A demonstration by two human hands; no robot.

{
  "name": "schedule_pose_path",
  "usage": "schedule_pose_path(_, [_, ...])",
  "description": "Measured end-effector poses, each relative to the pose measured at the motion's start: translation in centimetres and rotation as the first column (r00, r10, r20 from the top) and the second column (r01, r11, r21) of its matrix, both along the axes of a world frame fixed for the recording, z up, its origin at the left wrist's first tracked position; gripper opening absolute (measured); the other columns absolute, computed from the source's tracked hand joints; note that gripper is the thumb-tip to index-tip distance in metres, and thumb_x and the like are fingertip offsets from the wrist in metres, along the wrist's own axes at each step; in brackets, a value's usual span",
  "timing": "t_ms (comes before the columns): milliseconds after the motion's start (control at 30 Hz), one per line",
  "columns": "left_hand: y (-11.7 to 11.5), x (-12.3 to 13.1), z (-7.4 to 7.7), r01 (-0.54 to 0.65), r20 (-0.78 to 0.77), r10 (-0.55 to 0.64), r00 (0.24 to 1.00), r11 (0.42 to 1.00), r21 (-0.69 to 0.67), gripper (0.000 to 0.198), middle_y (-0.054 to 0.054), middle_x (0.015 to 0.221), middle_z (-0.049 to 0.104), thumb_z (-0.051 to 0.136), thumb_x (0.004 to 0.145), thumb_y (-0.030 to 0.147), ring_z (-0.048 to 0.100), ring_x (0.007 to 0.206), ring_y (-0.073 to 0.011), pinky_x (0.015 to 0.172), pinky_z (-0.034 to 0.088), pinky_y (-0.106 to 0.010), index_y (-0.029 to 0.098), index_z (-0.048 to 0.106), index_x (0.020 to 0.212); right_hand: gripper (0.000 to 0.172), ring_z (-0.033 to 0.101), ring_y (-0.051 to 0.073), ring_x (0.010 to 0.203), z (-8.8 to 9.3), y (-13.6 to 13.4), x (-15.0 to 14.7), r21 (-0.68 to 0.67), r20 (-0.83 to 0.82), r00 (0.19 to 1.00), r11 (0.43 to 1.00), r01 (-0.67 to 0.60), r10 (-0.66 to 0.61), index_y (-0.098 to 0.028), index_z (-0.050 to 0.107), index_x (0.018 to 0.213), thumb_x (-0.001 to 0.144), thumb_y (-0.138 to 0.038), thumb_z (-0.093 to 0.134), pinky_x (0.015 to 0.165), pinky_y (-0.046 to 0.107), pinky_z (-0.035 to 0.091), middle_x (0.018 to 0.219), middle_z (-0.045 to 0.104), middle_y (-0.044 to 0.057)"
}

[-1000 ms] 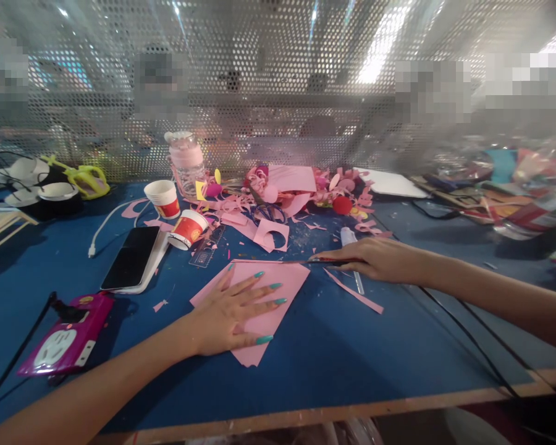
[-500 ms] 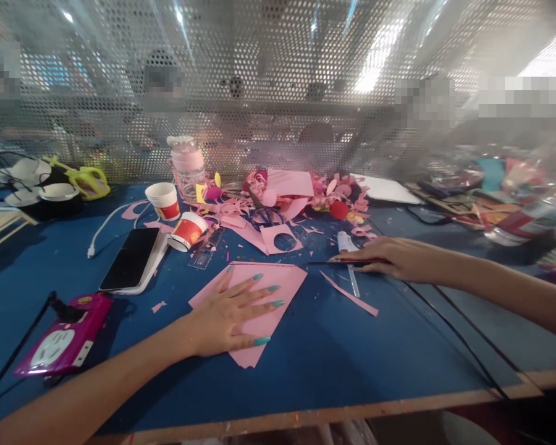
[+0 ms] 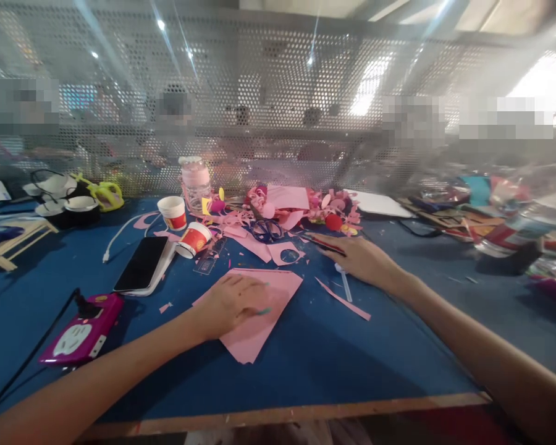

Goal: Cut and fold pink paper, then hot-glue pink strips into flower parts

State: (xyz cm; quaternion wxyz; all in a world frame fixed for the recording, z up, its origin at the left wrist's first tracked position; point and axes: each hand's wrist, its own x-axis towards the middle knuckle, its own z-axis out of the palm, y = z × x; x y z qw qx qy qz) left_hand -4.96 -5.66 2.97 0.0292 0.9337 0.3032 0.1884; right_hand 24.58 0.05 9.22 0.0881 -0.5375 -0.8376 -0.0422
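My left hand (image 3: 229, 306) rests on a folded pink paper sheet (image 3: 278, 290), thumb apart from the other fingers, which are partly blurred. The sheet lies flat on the blue table. Over the table to the right, my right hand (image 3: 368, 259) is closed around a red and black pencil (image 3: 327, 245), whose tip points left toward the paper scraps. Just below this hand lies a thin whitish stick (image 3: 345, 284), its upper end hidden. A narrow pink paper strip (image 3: 343, 300) lies between the sheet and my right forearm.
Behind the sheet are a heap of pink scraps (image 3: 287, 198), blue-handled scissors (image 3: 266, 230) and a clear ruler (image 3: 208, 256). Two paper cups (image 3: 172, 213), a phone (image 3: 143, 264) and a magenta power strip (image 3: 81, 330) stand left. A clear jar (image 3: 505, 238) lies right.
My right hand has moved up and left with the pencil, which now slants. The fingers of my left hand have drawn in on the sheet. The camera view has tilted up slightly.
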Motion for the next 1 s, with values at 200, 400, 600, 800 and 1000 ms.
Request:
schedule_pose_path(200, [5.0,1.8,-0.7,-0.344,-0.054,0.349,0.936,0.935,0.083,0.048,-0.016,0.102,0.055,0.043,0.08,0.053,0.052,0.097,-0.0279,0.079,0.042,-0.038,0.011,0.045,0.103,0.05,0.061,0.022,0.083,-3.0,1.2,-6.0,-0.022,0.052,0.975,0.975,0.219,-0.218,-0.019,0.022,0.138,0.089,-0.023,0.032,0.068,0.027,0.042,0.094,0.063,0.012])
schedule_pose_path(400, [7.1,2.0,-0.5,-0.19,-0.16,0.173,0.972,0.977,-0.096,0.047,-0.012,0.096,0.061,0.035,0.083,0.054,0.059,0.09,-0.0247,0.071,0.043,-0.031,0.014,0.046,0.105,0.049,0.06,0.022,0.081,-5.4,2.0,-7.5,0.055,0.1,0.947,0.952,0.3,-0.304,-0.019,0.021,0.137,0.09,-0.024,0.03,0.062,0.026,0.041,0.098,0.054,0.015])
schedule_pose_path(600, [7.8,1.6,0.0,-0.155,-0.256,0.124,0.959,0.982,-0.104,0.034,-0.01,0.087,0.064,0.035,0.087,0.042,0.061,0.08,-0.0231,0.065,0.04,-0.028,0.017,0.059,0.087,0.047,0.057,0.024,0.088,-6.7,2.4,-6.3,0.093,0.061,0.933,0.933,0.348,-0.354,-0.012,0.029,0.133,0.09,-0.027,0.033,0.067,0.028,0.042,0.103,0.052,0.018])
schedule_pose_path(800, [8.5,0.3,2.2,-0.095,0.114,0.12,0.986,0.975,-0.203,0.027,-0.002,0.065,0.056,0.042,0.083,0.035,0.051,0.06,-0.0153,0.053,0.03,-0.024,0.019,0.057,0.068,0.046,0.048,0.03,0.097,-7.2,2.2,-6.0,0.093,-0.155,0.932,0.935,0.343,-0.327,-0.006,0.041,0.126,0.086,-0.029,0.039,0.08,0.039,0.037,0.104,0.051,0.022])
schedule_pose_path(1000, [9.2,0.8,2.0,0.026,0.602,0.371,0.708,0.837,-0.546,0.032,0.004,0.058,0.038,0.05,0.076,0.045,0.035,0.055,-0.0103,0.053,0.026,-0.023,0.017,0.046,0.061,0.059,0.047,0.028,0.102,-6.8,2.5,-5.8,0.003,-0.671,0.731,0.985,0.17,-0.124,-0.012,0.051,0.114,0.089,-0.047,0.01,0.088,0.043,0.034,0.106,0.056,0.017])
